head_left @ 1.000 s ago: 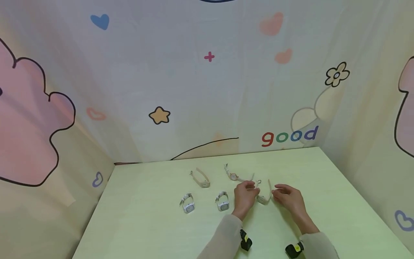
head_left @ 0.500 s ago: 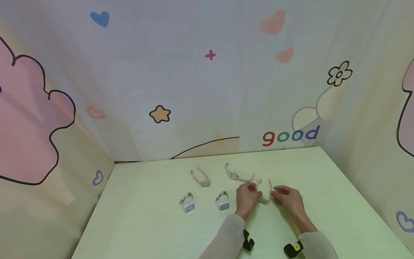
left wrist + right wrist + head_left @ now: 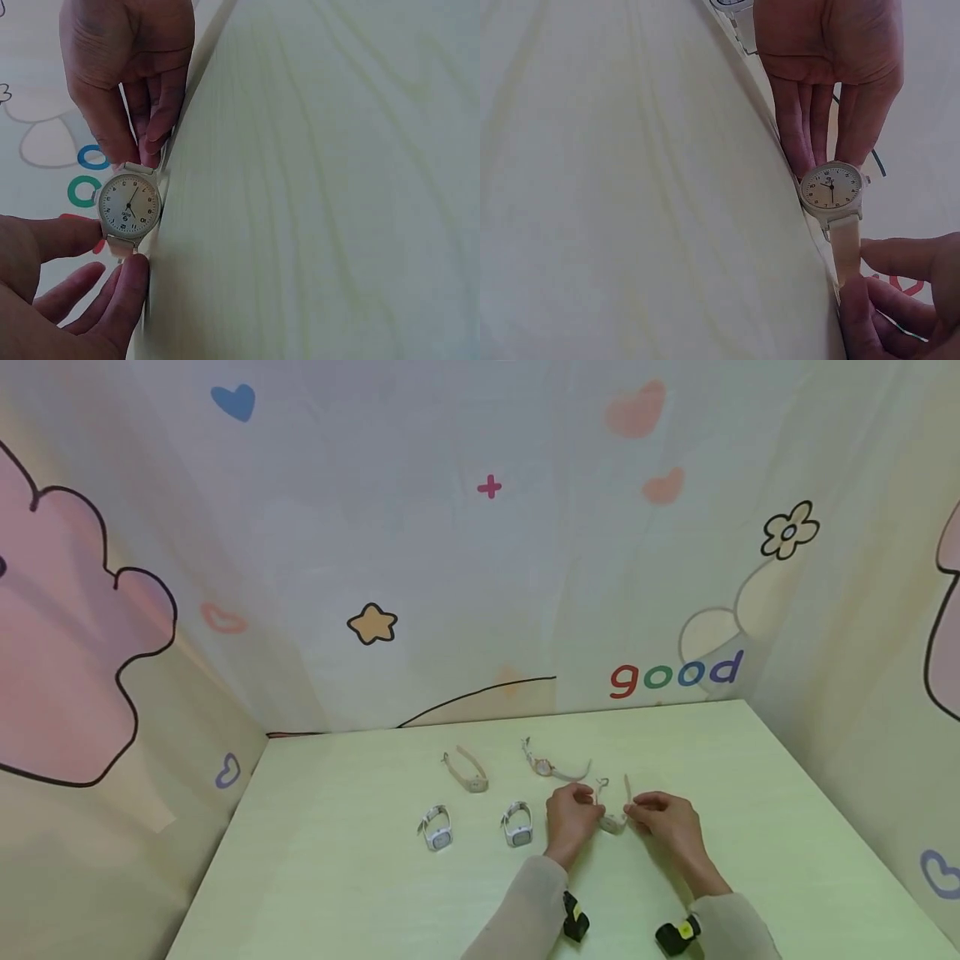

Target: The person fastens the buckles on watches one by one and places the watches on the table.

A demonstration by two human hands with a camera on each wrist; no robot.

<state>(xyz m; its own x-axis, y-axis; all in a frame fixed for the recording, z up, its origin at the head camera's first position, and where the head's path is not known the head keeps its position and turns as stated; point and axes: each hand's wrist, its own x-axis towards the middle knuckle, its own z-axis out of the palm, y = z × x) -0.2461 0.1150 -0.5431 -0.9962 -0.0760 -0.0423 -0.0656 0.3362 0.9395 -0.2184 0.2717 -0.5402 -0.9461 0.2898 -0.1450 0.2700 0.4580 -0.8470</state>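
A pale wristwatch (image 3: pixel 612 824) stands on its side on the table between my two hands, with its strap ends pointing away from me. In both wrist views its white dial (image 3: pixel 130 205) with dark numerals faces the camera. My left hand (image 3: pixel 572 820) pinches the strap on the left side, close by the case. On the other side, my right hand (image 3: pixel 670 827) holds the light strap (image 3: pixel 846 251) between thumb and forefinger. Fingertips hide parts of the strap.
Two white watches (image 3: pixel 438 837) (image 3: pixel 518 835) with closed straps stand left of my hands. Behind them lie a beige watch (image 3: pixel 476 783) and a white-strapped watch with a pinkish case (image 3: pixel 543 767). A printed curtain (image 3: pixel 450 552) rises behind the table (image 3: pixel 337 877).
My right hand has moved slightly left, onto the watch's right strap. My left hand shifted a little right and stays at the left strap. The other watches have not moved.
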